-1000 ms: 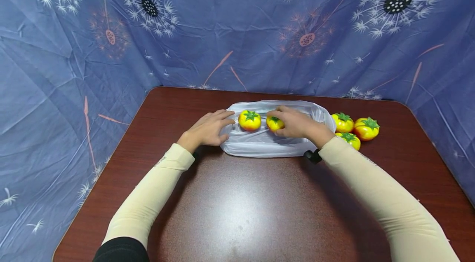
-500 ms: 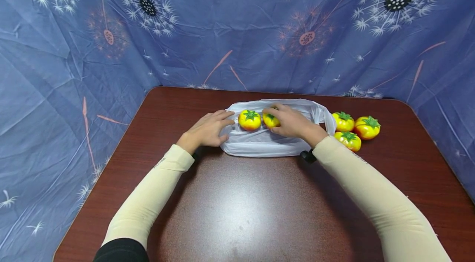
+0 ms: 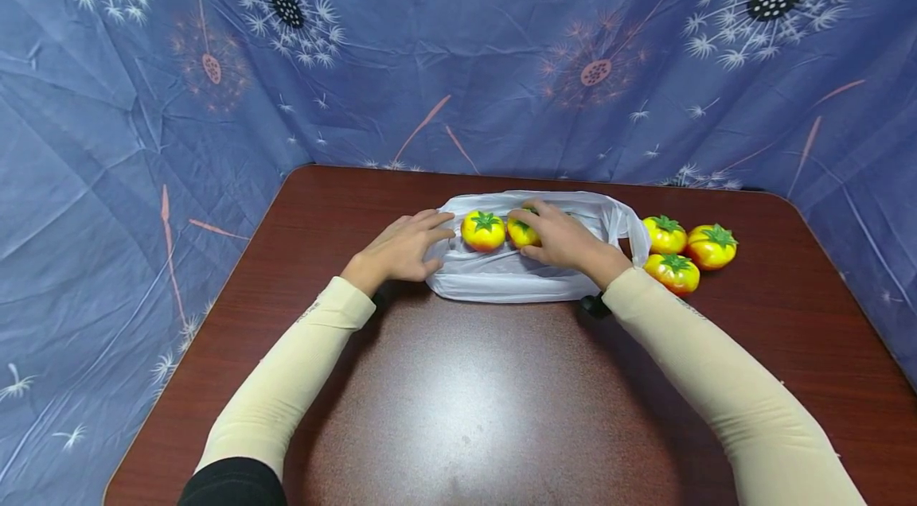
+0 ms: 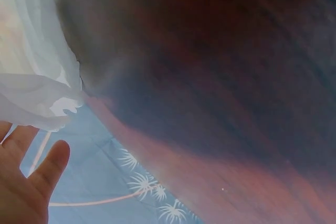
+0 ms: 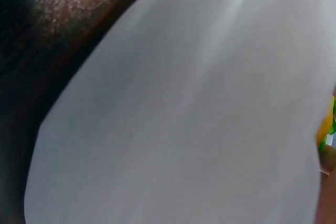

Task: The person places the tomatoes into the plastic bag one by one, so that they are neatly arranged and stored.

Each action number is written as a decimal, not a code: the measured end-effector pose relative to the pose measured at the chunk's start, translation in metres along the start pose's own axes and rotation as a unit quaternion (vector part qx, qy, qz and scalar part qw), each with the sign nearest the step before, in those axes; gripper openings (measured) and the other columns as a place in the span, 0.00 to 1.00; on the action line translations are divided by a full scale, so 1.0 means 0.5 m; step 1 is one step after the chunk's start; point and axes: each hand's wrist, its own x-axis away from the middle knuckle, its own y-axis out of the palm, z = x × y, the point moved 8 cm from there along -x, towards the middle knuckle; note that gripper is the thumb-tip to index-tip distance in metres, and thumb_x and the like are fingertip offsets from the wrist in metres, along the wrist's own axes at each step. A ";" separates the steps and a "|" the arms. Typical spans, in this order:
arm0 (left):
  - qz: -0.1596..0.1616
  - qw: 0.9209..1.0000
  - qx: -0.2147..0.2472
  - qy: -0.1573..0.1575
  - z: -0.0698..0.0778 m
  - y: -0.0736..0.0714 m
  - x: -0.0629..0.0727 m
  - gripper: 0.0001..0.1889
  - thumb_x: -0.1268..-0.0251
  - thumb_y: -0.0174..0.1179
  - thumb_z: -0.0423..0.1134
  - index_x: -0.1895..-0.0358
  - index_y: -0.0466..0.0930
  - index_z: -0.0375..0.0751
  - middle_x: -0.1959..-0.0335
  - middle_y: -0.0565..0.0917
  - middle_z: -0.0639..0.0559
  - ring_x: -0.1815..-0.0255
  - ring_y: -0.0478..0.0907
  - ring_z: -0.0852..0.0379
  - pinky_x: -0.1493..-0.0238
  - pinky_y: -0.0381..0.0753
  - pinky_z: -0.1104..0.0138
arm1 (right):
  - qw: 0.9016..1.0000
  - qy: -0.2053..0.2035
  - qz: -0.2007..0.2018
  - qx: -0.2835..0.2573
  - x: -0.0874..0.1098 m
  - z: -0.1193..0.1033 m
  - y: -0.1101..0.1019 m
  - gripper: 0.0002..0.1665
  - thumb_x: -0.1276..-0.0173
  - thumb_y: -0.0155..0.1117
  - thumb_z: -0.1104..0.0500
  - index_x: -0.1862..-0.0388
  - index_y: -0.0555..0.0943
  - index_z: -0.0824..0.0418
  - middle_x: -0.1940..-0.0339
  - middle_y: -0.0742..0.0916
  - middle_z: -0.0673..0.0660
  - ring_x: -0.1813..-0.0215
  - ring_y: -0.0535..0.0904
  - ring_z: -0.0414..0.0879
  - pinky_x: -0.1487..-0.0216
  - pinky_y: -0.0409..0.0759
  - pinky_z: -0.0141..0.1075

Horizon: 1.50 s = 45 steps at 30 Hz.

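A white plastic bag [image 3: 501, 288] lies spread with its mouth up near the table's far edge. Inside sits a glossy yellow-red tomato [image 3: 483, 232] with a green leafy top. Just right of it, my right hand [image 3: 564, 240] reaches into the bag, thumb and fingers around a second tomato [image 3: 520, 233] that the hand partly covers. My left hand [image 3: 403, 248] rests at the bag's left rim with fingers spread. In the left wrist view, the thumb [image 4: 54, 163] stands apart from the bag's edge [image 4: 34, 98]. Bag film [image 5: 178, 114] fills most of the right wrist view, hiding the right hand's grip.
Three more tomatoes cluster on the table right of the bag: a back one [image 3: 665, 234], a right one [image 3: 712, 247] and a front one [image 3: 673, 274]. The brown table [image 3: 458, 395] reaches toward me. A blue patterned cloth [image 3: 401, 52] hangs behind it.
My right hand has shifted slightly left with its tomato, bringing it beside the first one, then stays nearly still. The left hand keeps its place at the bag's rim.
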 end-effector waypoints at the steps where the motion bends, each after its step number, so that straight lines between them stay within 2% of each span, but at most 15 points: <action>1: 0.000 1.000 0.000 0.001 0.001 -0.001 -0.001 0.29 0.39 0.57 0.49 0.32 0.74 0.48 0.23 0.64 0.49 0.21 0.59 0.44 0.28 0.66 0.48 | 1.000 0.001 -0.003 -0.005 0.001 0.000 -0.001 0.40 0.35 0.69 0.51 0.26 0.67 0.54 0.27 0.69 0.65 0.31 0.70 0.63 0.34 0.72 0.60; 5: 0.001 1.000 0.001 0.001 0.001 -0.001 -0.003 0.29 0.39 0.57 0.49 0.33 0.75 0.48 0.23 0.64 0.49 0.21 0.59 0.44 0.28 0.66 0.47 | 1.000 0.006 -0.020 -0.020 0.003 0.001 -0.004 0.42 0.37 0.66 0.55 0.24 0.64 0.55 0.25 0.67 0.65 0.28 0.67 0.64 0.31 0.69 0.61; 12: -0.007 1.000 0.004 -0.001 -0.002 0.007 -0.004 0.29 0.39 0.58 0.49 0.33 0.74 0.48 0.22 0.64 0.49 0.21 0.57 0.44 0.28 0.66 0.46 | 0.999 0.015 -0.042 -0.006 -0.002 -0.001 -0.003 0.41 0.37 0.65 0.58 0.25 0.64 0.54 0.25 0.67 0.65 0.29 0.68 0.64 0.31 0.70 0.61; 19: 0.000 1.000 0.000 0.003 -0.002 0.003 -0.003 0.28 0.39 0.58 0.48 0.34 0.76 0.48 0.23 0.65 0.49 0.21 0.59 0.44 0.29 0.67 0.47 | 1.000 0.007 -0.027 0.004 -0.002 -0.005 -0.003 0.40 0.35 0.67 0.56 0.25 0.64 0.54 0.25 0.68 0.65 0.29 0.68 0.64 0.33 0.71 0.61; 31: 0.000 1.000 0.000 0.008 0.001 0.001 -0.007 0.29 0.40 0.58 0.48 0.34 0.76 0.48 0.23 0.65 0.49 0.22 0.60 0.44 0.29 0.67 0.47 | 1.000 0.009 -0.028 0.010 -0.001 -0.003 -0.003 0.41 0.34 0.67 0.55 0.24 0.63 0.54 0.25 0.67 0.66 0.28 0.68 0.65 0.33 0.71 0.61; 36: 0.001 1.000 -0.005 0.007 0.001 -0.001 -0.006 0.29 0.39 0.58 0.49 0.33 0.75 0.48 0.23 0.65 0.49 0.22 0.60 0.44 0.29 0.67 0.48 | 0.999 -0.001 -0.023 0.028 0.011 -0.006 -0.009 0.42 0.34 0.68 0.55 0.24 0.62 0.54 0.24 0.64 0.67 0.28 0.68 0.66 0.36 0.73 0.61; 40: 0.005 1.000 -0.006 0.005 0.000 -0.003 -0.003 0.29 0.40 0.57 0.48 0.33 0.75 0.48 0.23 0.66 0.48 0.22 0.60 0.45 0.29 0.67 0.49 | 0.999 -0.019 -0.008 0.049 0.025 -0.014 -0.024 0.42 0.36 0.69 0.55 0.24 0.64 0.54 0.24 0.65 0.67 0.29 0.67 0.66 0.34 0.71 0.61; 45: -0.001 1.000 0.000 0.000 -0.001 -0.001 0.001 0.29 0.40 0.57 0.48 0.33 0.75 0.47 0.23 0.65 0.49 0.22 0.59 0.45 0.28 0.66 0.49 | 0.998 -0.034 0.001 0.051 0.046 -0.024 -0.047 0.42 0.37 0.69 0.55 0.25 0.66 0.55 0.23 0.65 0.66 0.27 0.65 0.66 0.32 0.70 0.61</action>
